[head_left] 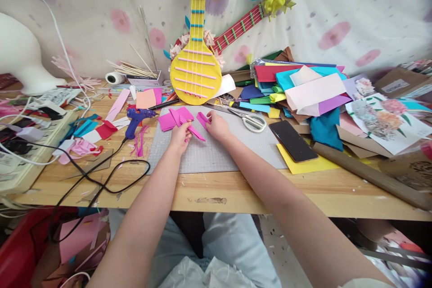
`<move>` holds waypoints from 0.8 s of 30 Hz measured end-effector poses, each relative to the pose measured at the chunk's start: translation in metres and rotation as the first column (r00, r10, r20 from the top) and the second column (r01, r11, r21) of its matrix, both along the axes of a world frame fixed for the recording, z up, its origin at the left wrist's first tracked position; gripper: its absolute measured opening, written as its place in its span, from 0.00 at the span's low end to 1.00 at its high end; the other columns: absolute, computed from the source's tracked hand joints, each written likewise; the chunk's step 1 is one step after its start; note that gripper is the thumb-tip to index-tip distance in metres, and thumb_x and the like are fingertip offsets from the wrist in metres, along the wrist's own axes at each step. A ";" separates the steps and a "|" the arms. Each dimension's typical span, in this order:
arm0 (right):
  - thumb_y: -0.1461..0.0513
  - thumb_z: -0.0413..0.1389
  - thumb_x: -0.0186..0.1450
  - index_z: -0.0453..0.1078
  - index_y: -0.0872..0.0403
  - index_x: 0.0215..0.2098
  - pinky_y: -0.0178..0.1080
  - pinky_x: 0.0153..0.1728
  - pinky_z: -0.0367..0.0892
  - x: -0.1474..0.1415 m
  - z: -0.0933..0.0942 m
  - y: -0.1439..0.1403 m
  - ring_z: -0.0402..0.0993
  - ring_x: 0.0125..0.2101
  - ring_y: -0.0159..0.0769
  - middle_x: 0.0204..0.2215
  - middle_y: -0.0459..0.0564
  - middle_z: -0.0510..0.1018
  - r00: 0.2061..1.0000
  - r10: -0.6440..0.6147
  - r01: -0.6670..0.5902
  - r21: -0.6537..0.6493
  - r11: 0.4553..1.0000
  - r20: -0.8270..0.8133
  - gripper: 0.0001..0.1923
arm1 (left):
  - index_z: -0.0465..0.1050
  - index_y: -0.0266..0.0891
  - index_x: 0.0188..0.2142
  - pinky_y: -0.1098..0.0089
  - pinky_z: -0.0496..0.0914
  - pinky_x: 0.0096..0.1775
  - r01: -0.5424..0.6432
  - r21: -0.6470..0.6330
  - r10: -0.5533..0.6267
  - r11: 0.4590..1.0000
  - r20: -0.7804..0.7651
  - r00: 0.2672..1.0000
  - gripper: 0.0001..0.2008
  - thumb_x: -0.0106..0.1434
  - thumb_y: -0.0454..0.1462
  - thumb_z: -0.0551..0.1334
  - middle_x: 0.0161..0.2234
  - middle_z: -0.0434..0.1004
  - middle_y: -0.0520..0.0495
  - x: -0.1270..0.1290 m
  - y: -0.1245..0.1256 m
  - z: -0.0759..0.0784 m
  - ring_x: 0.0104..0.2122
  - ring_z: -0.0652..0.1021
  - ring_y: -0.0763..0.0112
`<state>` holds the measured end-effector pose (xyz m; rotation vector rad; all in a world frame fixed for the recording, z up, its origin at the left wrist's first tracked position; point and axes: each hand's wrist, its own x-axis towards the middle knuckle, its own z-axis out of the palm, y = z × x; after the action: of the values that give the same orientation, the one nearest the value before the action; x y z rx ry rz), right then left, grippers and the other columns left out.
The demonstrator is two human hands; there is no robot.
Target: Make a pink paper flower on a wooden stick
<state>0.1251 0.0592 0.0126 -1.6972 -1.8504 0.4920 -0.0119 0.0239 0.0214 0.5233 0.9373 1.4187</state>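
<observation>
A wooden tabletop (236, 193) carries the clutter, and a grey cutting mat (216, 155) lies in the middle of it, in front of the person. To the right a heap of coloured foam sheets (303, 90) rises; a yellow paper lute (195, 67) leans on the cloth behind the mat.

Both hands work at the far edge of the mat, close together. The left hand (180, 136) is closed on a narrow pink strip (196, 133), whose long axis slants from upper left to lower right and points across the small gap toward the right hand (218, 127). The right hand pinches a small pink piece (203, 119) at its fingertips, just above and beside the strip's free end. The strip therefore lies between the hands, nearer the left, which holds it.

More pink cut pieces (175, 118) lie on the mat just beyond the left hand. Scissors (251, 121) rest to the right, a blue glue gun (135, 119) to the left, and a dark phone (292, 140) near the mat's right corner.
</observation>
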 end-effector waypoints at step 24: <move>0.60 0.51 0.55 0.66 0.54 0.30 0.33 0.33 0.62 0.007 -0.009 -0.026 0.66 0.29 0.27 0.27 0.42 0.71 0.625 0.252 -0.421 -0.047 0.906 -0.739 0.07 | 0.63 0.33 0.21 0.83 0.45 0.12 0.327 -0.105 -0.305 0.939 0.181 0.935 0.05 0.52 0.28 0.56 0.11 0.48 0.60 0.012 -0.011 0.008 0.10 0.51 0.88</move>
<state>0.1321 0.0331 0.0039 -0.9944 -1.5193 1.3558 -0.0003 0.0124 0.0294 0.4294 0.7710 1.0806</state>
